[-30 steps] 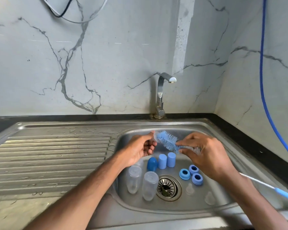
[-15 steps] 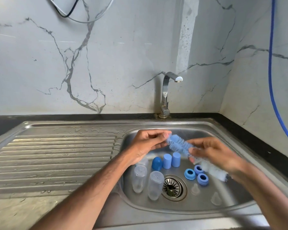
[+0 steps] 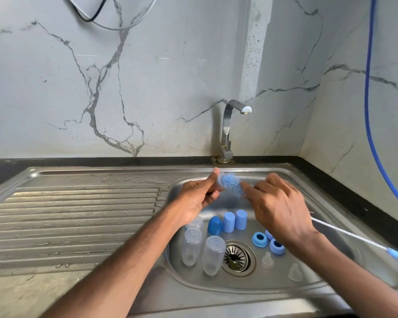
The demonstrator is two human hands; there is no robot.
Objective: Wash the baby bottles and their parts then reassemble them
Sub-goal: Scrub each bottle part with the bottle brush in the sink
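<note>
- Grey-veined marble wall behind, steel faucet (image 3: 226,131) at 12 o'clock, and the steel sink (image 3: 319,288) right below with its ribbed drainboard (image 3: 78,216) out at 9 o'clock.
- Down in the basin, around the drain strainer (image 3: 236,258): clear bottles (image 3: 191,246) stand mouth-down at 9 o'clock, one tucked behind the other two.
- Three blue caps (image 3: 229,222) line up at 12 o'clock, the left one darker.
- Blue screw rings (image 3: 259,239) sit at 2 o'clock, one half hidden by the right wrist; two clear nipples (image 3: 267,260) rest at 3 to 4 o'clock.
- Above the basin, the left hand (image 3: 198,198) pinches a small clear part (image 3: 219,180) between thumb and curled fingers, pressed onto the brush tip.
- Right hand (image 3: 278,207) has its fingers curled round the bottle brush (image 3: 231,184) just behind the blue bristles; its white wire stem runs out toward 4 o'clock to a blue grip.
- Blue hose (image 3: 370,111) hangs at 3 o'clock.
</note>
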